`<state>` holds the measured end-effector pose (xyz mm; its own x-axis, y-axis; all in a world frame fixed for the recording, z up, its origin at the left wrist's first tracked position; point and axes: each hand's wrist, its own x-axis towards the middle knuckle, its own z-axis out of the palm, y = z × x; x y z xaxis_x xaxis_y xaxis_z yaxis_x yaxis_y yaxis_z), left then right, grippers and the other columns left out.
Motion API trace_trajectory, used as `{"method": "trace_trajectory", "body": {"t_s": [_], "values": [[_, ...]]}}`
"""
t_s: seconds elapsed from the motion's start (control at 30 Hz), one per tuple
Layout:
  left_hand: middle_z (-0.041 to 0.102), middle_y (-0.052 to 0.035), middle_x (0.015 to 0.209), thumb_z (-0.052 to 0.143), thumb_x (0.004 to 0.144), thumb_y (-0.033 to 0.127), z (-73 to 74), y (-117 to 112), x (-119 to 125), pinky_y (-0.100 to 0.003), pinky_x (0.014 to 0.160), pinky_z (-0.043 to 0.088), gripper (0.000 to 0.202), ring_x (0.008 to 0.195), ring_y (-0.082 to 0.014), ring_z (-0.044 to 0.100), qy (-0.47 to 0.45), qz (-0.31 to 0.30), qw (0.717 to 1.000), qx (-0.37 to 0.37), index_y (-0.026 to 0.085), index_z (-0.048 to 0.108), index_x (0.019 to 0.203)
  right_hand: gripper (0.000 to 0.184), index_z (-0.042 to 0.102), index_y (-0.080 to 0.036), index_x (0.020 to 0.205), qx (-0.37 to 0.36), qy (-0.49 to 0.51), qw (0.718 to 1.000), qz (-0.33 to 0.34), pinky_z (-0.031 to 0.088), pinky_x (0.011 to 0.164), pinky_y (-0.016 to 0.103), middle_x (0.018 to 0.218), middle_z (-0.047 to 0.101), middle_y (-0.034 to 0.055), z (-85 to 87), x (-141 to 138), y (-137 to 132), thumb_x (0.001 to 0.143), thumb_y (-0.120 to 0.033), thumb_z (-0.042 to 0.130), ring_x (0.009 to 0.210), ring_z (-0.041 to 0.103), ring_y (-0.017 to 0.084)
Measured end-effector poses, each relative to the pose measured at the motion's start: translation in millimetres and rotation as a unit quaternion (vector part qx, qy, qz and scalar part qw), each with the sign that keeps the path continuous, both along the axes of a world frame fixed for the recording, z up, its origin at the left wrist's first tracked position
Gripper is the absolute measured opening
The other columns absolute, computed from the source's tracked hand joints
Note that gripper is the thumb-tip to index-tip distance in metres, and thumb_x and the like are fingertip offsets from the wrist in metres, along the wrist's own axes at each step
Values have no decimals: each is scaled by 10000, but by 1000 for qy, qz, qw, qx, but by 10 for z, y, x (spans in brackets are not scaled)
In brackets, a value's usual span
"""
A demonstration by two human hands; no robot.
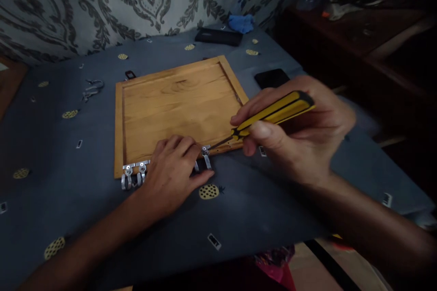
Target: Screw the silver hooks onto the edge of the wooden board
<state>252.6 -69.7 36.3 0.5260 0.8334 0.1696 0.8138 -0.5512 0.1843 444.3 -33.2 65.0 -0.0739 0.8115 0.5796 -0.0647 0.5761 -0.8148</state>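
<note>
A framed wooden panel (170, 109) lies flat on the cloth-covered table. Several silver metal clips (129, 172) with screws line its near edge. My left hand (174, 173) lies over that edge, fingers curled on the wood. Its thumb and index finger close about the clip at the right end (205, 154); the palm hides the clips between. In my right hand (300, 132) is a yellow and black screwdriver (273, 113), held slantwise with the tip down at this clip's screw. Whether the tip sits in the screw head, I cannot tell.
Loose silver metal parts (92, 90) lie left of the panel. A dark loop-shaped piece (130, 75) shows at its far edge. Farther back are a black case (218, 36) and a blue cloth (241, 22). A black phone-like slab (271, 78) lies beyond my right hand.
</note>
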Motion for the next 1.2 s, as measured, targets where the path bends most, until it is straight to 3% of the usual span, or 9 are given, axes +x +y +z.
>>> {"method": "trace_trajectory", "body": {"t_s": [0.47, 0.9, 1.0, 1.13, 1.2], "values": [[685, -86, 1067, 703, 869, 422, 9, -9, 1, -459, 812, 496, 337, 978, -299, 598, 14, 7, 1000, -17, 157, 690, 1078, 183, 622, -216, 740, -23, -70, 997, 28, 504, 416, 198, 692, 667, -44, -13, -6, -7, 814, -274, 779, 443, 596, 59], [680, -91, 1074, 715, 858, 426, 11, -7, 8, -464, 800, 498, 343, 968, -303, 600, 17, 8, 1000, -17, 158, 690, 1069, 167, 658, -205, 775, -47, -68, 995, 59, 532, 461, 198, 728, 675, -31, -24, 2, -27, 776, -244, 820, 506, 614, 70], [679, -93, 1046, 725, 851, 422, 13, -2, 9, -461, 795, 498, 342, 962, -304, 600, 20, 7, 1000, -13, 155, 690, 1062, 183, 681, -203, 853, -69, -60, 993, 79, 547, 482, 186, 793, 693, -20, -13, 21, -30, 768, -271, 828, 559, 637, 75], [681, -90, 1038, 715, 860, 414, 14, 2, 10, -467, 800, 497, 325, 965, -306, 601, 15, 6, 1000, -12, 155, 690, 1054, 269, 691, -231, 1101, -106, -68, 984, 126, 566, 521, 201, 910, 714, -1, 13, 53, -28, 863, -348, 734, 589, 654, 79], [683, -90, 1043, 706, 866, 419, 15, 1, 10, -469, 805, 498, 316, 967, -304, 599, 16, 5, 1000, -13, 158, 691, 1043, 211, 713, -229, 1075, -104, -76, 983, 131, 556, 511, 201, 919, 709, 1, 12, 59, -20, 894, -337, 695, 563, 635, 68]]}}
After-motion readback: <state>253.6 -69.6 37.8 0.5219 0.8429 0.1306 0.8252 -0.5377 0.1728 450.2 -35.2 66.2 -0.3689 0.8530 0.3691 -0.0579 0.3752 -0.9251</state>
